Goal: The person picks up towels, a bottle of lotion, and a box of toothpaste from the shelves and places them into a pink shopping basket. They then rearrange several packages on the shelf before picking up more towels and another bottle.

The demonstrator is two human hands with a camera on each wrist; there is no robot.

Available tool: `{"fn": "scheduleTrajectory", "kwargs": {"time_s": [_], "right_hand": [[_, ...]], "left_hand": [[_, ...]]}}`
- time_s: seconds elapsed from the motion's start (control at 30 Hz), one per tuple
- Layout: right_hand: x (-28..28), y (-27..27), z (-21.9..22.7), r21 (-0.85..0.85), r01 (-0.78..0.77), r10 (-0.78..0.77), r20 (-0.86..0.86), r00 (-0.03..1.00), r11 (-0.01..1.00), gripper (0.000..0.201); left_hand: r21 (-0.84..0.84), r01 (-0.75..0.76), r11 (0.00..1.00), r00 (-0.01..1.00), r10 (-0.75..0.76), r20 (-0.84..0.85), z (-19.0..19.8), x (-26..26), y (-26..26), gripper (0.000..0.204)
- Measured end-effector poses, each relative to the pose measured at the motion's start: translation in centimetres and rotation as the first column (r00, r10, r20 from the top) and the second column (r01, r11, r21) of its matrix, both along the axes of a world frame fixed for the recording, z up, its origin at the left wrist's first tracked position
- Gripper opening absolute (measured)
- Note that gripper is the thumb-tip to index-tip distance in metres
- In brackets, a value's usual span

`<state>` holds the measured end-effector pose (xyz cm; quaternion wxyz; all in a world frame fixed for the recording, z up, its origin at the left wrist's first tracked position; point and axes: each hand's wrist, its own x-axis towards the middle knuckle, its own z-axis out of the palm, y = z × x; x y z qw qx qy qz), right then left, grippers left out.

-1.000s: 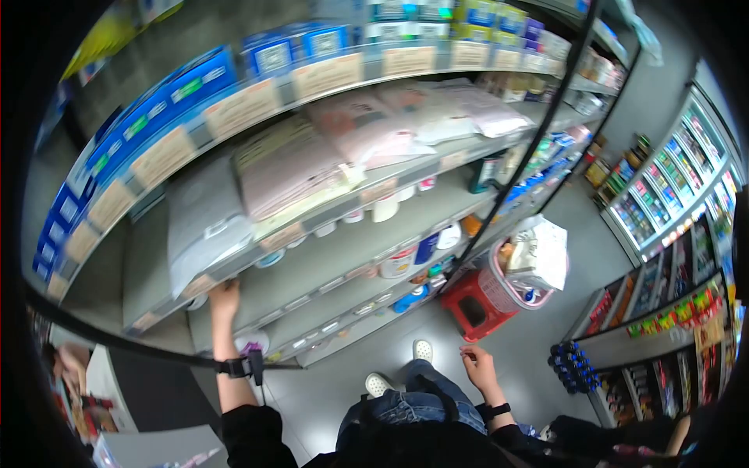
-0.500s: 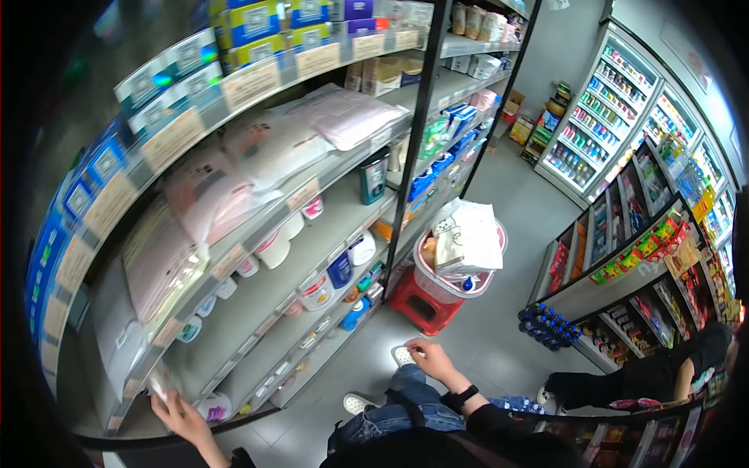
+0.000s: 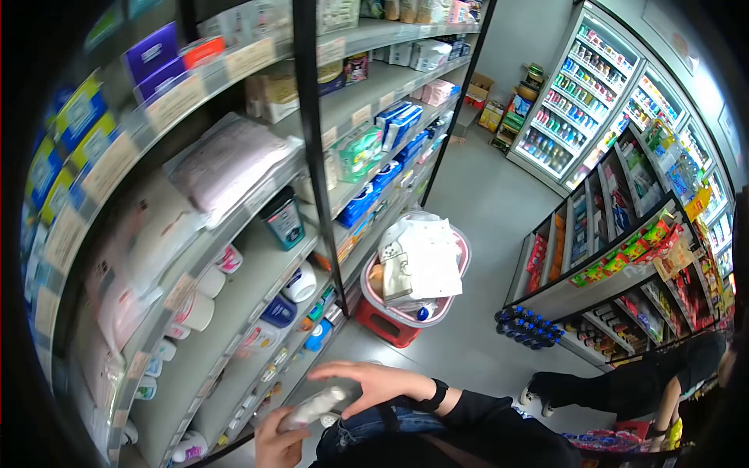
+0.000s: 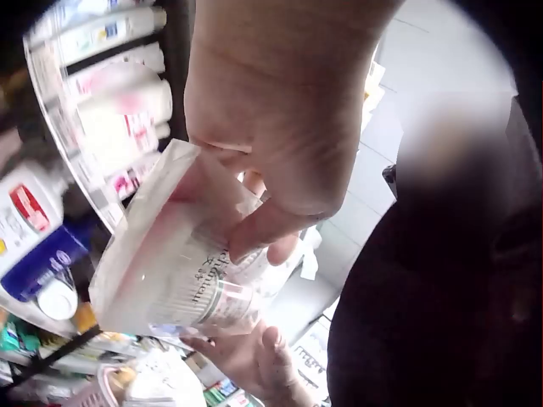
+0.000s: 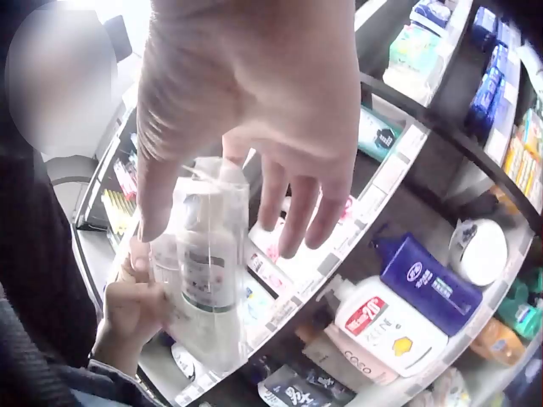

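A clear package with small white bottles inside [image 3: 316, 407] is pinched by my left hand [image 3: 282, 438] in front of the body. In the left wrist view, the left hand's [image 4: 276, 127] thumb and fingers grip the package [image 4: 182, 263] at one side. My right hand [image 3: 382, 384] is beside it, thumb and fingers spread apart. The right wrist view shows the right hand [image 5: 254, 110] above the package [image 5: 208, 280], its fingers extended around the upper end; whether it touches the plastic I cannot tell.
Shelves [image 3: 234, 312] of bottles and packs stand at the left. A filled basket [image 3: 460, 292] sits on a red stool [image 3: 390, 327]. Snack racks [image 3: 616, 257], drink fridges [image 3: 585, 93] and another person [image 3: 624, 382] are at the right.
My left hand has come away from the lower left shelf to the front of my body, holding the package. My right hand has moved left towards it and spread. The view has shifted right.
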<state>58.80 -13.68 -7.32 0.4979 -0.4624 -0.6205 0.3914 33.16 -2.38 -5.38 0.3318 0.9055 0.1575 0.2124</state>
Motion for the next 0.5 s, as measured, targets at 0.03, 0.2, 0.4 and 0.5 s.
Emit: {"fn": "scheduleTrajectory", "kwargs": {"time_s": [0.03,0.2,0.4,0.5], "right_hand": [[1.2,-0.5,-0.5,-0.001,0.008,-0.008,0.0,1.0,1.0,0.069],[8.1,-3.7,-1.4,-0.149,0.162,-0.154,0.064,0.986,0.975,0.044],[17.5,-9.8,-3.0,-0.24,0.773,-0.778,0.095,0.621,0.588,0.035],[23.6,-12.5,-6.1,-0.032,0.991,-0.987,0.091,0.131,0.129,0.026]], "left_hand": [[-0.001,0.008,1.0,1.0,-0.008,0.0,0.0,2.1,-0.2,0.019],[-0.13,0.11,0.985,0.989,-0.121,-0.08,0.7,11.5,-1.7,0.018],[-0.064,0.035,0.997,0.987,-0.045,-0.156,0.8,16.3,-3.3,0.027],[-0.196,-0.048,0.98,0.982,0.01,-0.189,-0.5,15.6,-3.0,0.027]]}}
